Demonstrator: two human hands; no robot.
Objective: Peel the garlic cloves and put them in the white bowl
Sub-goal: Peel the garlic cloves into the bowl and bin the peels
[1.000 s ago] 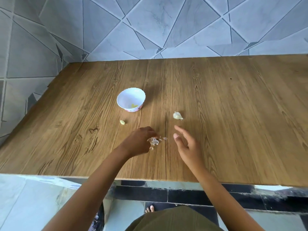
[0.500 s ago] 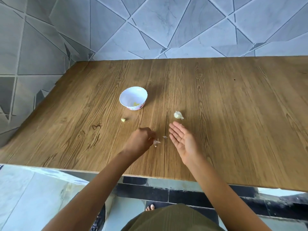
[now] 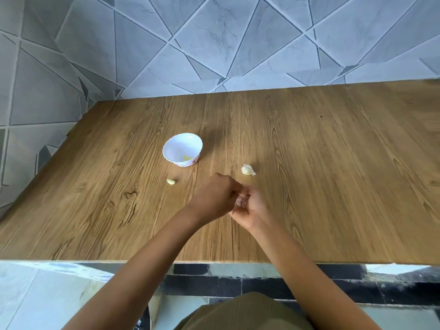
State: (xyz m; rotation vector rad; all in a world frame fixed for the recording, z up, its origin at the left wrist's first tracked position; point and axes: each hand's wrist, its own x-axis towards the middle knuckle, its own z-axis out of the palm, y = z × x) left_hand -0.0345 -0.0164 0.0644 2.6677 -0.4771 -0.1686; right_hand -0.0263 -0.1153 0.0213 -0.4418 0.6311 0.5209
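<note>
— Hands together over the tabletop [image 3: 333, 186]: left hand [image 3: 213, 198] curled, pinching a pale papery scrap [image 3: 241, 201]; right hand [image 3: 254, 211] cupped beneath, fingers bent round the same scrap. Clove or loose skin?
— Cannot tell; too blurred. Looks mostly like skin.
— And the rest of the garlic?
— One unpeeled clove [image 3: 247, 169] just beyond the knuckles, on the wood. One bare clove [image 3: 170, 181] lying near the white bowl [image 3: 176, 148], outside it. Also something yellowish [image 3: 187, 158] already inside, probably peeled garlic.
— Best way through this step, then?
— Probably: keep the cupped palm low over the wood, to catch flakes. Pinch at the tip and pull along the length, not across. Roll rather than squeeze; avoid bruising. Check for skin clinging at the root end before letting go.
— Afterwards?
— Likely drop the bare clove into the bowl, then reach for the unpeeled one.
</note>
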